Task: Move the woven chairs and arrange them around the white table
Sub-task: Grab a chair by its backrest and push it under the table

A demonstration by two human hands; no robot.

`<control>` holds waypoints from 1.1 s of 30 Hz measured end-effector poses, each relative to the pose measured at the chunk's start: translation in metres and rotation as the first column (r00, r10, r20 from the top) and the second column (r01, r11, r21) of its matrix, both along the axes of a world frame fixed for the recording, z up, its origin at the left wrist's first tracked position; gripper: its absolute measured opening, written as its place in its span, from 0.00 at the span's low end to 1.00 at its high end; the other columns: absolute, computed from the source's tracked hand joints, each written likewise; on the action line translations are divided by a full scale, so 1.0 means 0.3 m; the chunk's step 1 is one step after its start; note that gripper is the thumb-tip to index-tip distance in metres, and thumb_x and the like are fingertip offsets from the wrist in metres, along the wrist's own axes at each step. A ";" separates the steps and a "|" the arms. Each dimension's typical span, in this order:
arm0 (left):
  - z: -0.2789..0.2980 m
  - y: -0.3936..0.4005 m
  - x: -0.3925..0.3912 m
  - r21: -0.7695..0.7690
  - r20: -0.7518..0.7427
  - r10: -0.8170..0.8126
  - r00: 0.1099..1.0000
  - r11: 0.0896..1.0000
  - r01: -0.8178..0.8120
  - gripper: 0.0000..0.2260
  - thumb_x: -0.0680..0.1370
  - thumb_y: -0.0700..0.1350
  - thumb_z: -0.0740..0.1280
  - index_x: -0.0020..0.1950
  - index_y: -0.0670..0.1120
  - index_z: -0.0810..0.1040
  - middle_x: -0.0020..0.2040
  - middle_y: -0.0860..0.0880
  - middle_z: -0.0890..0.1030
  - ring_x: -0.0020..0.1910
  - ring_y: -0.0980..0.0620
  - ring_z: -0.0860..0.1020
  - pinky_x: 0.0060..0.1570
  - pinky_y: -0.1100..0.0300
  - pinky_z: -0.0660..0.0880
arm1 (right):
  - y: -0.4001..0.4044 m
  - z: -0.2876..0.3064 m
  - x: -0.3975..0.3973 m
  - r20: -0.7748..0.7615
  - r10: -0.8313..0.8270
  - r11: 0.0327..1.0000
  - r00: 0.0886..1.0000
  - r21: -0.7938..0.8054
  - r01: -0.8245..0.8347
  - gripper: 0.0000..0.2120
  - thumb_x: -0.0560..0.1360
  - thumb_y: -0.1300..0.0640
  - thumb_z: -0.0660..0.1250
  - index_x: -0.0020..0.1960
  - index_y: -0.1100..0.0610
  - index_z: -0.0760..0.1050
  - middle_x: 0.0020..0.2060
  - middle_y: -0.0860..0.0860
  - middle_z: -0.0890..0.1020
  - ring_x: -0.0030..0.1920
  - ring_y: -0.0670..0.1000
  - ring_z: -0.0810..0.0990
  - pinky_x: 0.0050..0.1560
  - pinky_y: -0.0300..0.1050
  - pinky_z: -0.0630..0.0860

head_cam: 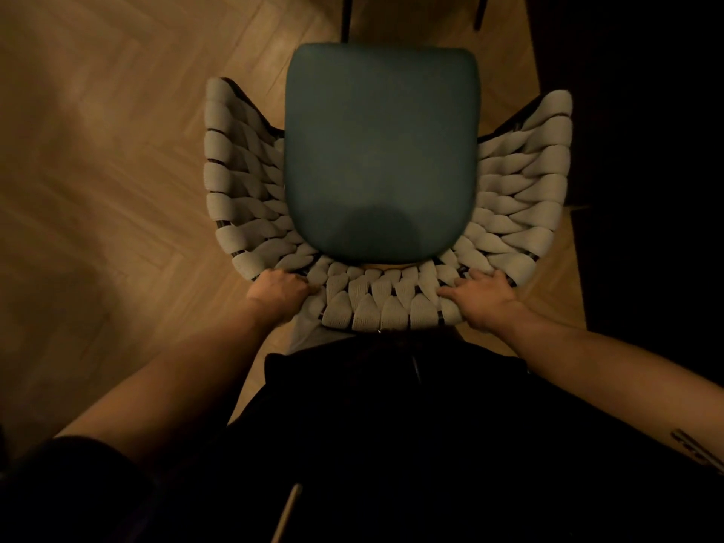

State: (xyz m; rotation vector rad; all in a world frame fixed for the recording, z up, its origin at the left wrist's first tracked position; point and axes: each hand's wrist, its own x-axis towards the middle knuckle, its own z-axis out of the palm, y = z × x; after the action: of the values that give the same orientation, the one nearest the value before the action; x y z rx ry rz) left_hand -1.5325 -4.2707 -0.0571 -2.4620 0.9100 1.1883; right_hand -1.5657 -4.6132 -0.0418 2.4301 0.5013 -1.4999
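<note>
We hold the woven chair (376, 182) directly ahead, left hand (280, 290) and right hand (484, 295) each in a closed grip on its backrest (tabletop unseen); its legs could catch the dark legs (346, 17) ahead.

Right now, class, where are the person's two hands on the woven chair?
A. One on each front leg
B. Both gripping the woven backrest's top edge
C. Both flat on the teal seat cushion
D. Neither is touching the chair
B: the left hand and right hand both curl over the top edge of the woven chair, behind its teal seat cushion.
</note>
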 end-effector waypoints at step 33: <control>0.005 0.215 -0.301 0.044 0.011 0.808 0.589 0.588 -0.808 0.31 0.80 0.39 0.65 0.79 0.61 0.62 0.70 0.53 0.75 0.62 0.48 0.78 0.51 0.52 0.77 | 0.567 0.007 0.641 0.073 0.774 0.630 0.629 0.012 -0.776 0.25 0.82 0.53 0.59 0.77 0.39 0.61 0.72 0.47 0.72 0.73 0.56 0.66 0.66 0.60 0.65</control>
State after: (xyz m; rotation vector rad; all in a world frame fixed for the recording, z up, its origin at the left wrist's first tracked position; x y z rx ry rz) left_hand -1.6228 -4.2061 -0.0555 -2.9005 -0.3687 1.4121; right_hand -1.3735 -4.4431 -0.0398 1.8296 1.3667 -1.0073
